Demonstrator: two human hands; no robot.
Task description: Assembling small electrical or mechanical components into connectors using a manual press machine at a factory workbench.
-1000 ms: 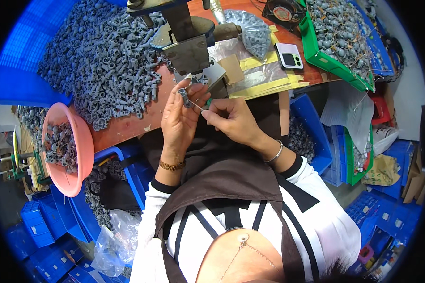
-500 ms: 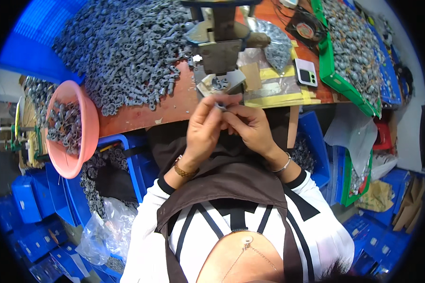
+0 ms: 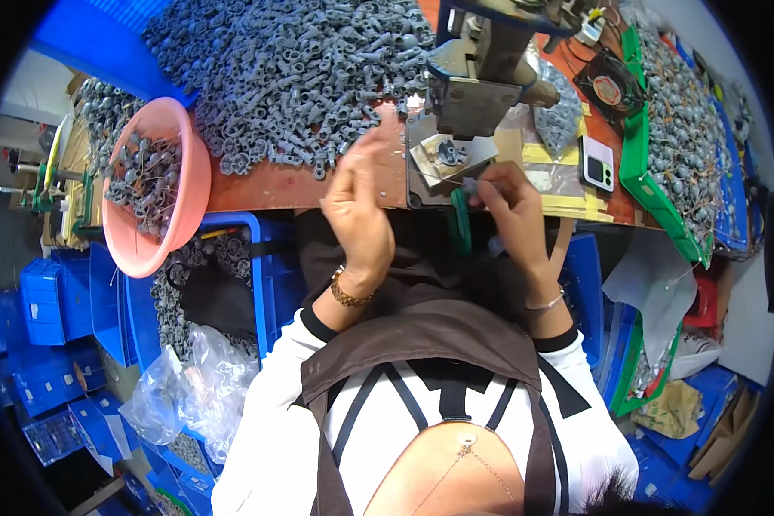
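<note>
— Reddish tabletop (image 3: pixel 258 193), grey fittings (image 3: pixel 292 86) heaped. Hands?
— Left hand (image 3: pixel 360 211) near them, blurred; cannot tell its grip. Right hand (image 3: pixel 516 202) pinches small pale piece (image 3: pixel 470 184) near press (image 3: pixel 480 105), apart from left hand.

Left hand (image 3: pixel 359 219) raised, fingers stretched forward, tips blurred, nothing gripped. Right hand (image 3: pixel 518 206) well apart, fingers bent, thumb near index; grip unclear. Both forearms (image 3: pixel 549 316) reach forward, elbows bent.
</note>
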